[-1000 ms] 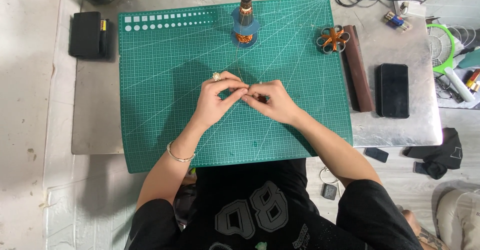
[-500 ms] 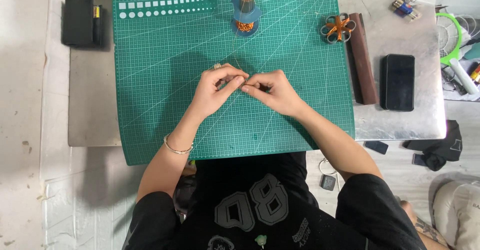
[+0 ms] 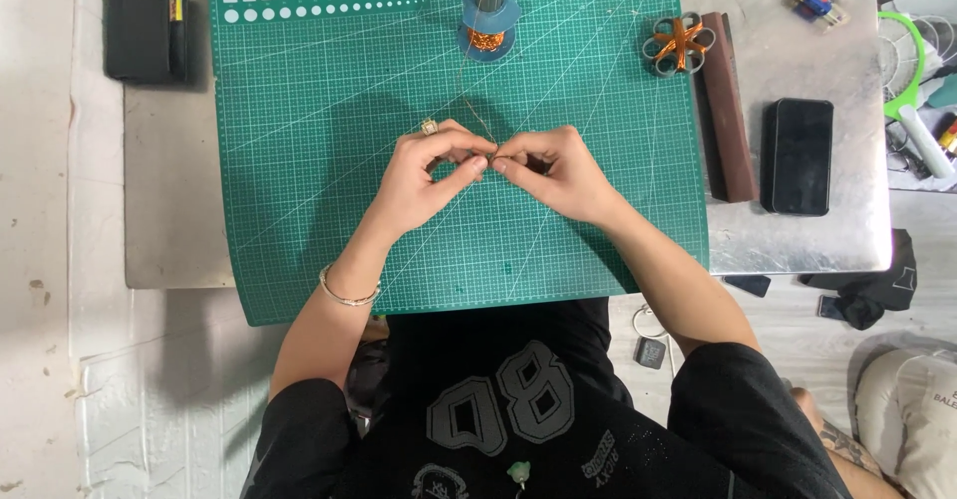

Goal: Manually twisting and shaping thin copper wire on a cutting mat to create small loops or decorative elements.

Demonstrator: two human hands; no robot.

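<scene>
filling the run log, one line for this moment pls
left hand: pinching wire | right hand: pinching wire | wire spool: upright on green mat

A cutting mat [image 3: 329, 160] lies on the desk [image 3: 797, 240], and both hands meet at its middle, the left hand [image 3: 429, 175] at 9 o'clock of the right hand [image 3: 558, 170], fingertips touching over a thin wire [image 3: 469, 110]. At 12 o'clock from the hands a wire spool [image 3: 488, 15] stands on the mat's far edge. At 2 o'clock a flower-shaped piece [image 3: 679, 43] sits beside a long bar [image 3: 725, 110], the phone [image 3: 797, 155] lies at 3 o'clock off the mat, and a case [image 3: 140, 28] at 10 o'clock.
</scene>
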